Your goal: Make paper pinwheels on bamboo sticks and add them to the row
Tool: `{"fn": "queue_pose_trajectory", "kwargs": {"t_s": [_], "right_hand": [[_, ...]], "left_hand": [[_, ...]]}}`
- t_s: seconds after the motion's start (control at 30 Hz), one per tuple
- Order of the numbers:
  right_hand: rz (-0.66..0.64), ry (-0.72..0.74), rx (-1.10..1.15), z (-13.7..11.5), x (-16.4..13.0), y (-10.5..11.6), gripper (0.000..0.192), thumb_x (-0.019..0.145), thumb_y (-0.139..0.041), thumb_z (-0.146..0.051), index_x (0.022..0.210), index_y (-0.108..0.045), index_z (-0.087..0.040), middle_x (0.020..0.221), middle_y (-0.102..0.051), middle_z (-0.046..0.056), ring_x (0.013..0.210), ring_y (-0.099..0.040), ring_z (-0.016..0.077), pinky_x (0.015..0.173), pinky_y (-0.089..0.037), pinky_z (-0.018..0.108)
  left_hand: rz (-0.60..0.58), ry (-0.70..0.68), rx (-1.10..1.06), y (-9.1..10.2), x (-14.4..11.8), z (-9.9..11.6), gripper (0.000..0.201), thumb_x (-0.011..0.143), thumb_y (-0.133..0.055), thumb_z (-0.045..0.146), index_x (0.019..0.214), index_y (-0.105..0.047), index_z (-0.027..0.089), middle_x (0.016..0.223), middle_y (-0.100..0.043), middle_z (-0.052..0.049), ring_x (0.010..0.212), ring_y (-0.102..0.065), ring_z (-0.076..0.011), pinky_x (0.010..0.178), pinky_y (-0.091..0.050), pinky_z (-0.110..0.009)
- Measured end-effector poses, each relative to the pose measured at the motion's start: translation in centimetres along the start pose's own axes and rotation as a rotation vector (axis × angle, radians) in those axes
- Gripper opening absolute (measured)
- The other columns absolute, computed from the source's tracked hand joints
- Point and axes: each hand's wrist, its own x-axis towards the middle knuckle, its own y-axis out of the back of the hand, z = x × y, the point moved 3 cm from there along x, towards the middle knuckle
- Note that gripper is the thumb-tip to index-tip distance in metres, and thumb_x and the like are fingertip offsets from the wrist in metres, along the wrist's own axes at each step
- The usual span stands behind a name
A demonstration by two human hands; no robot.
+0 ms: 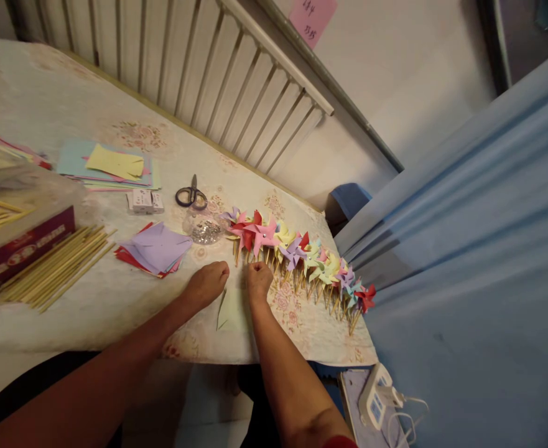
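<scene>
Both hands, left [207, 283] and right [259, 280], rested on the table [91, 305] with a pale paper [229, 311] between them. From 12 to 4 o'clock of the right hand, a row of pinwheels [297, 255] blocked passage. At 12 o'clock of the left hand stood a bag of sequins [203, 229], with scissors [191, 196] beyond. At 10 o'clock lay a paper stack [155, 250]; at 9 o'clock, well apart, lay sticks [56, 267] and a box [19, 242]. Bare cloth at 8 o'clock of the left hand, toward the near edge, left free room.
</scene>
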Motion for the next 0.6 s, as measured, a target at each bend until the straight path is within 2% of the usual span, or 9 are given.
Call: {"fn": "queue_pose_trajectory", "kwargs": {"t_s": [0.6], "right_hand": [[-0.04,0.002,-0.029,-0.4,-0.3,-1.6,0.019,0.074,-0.054,-0.021,0.056,-0.061,-0.021,0.056,-0.065,-0.001,0.057,-0.056,0.0158,0.059,-0.04,0.025]], "left_hand": [[-0.024,-0.008,0.016,0.0,0.0,0.1,0.02,0.092,-0.041,0.018,0.085,-0.059,0.019,0.091,-0.068,-0.008,0.088,-0.062,-0.021,0.078,-0.041,-0.032]]}}
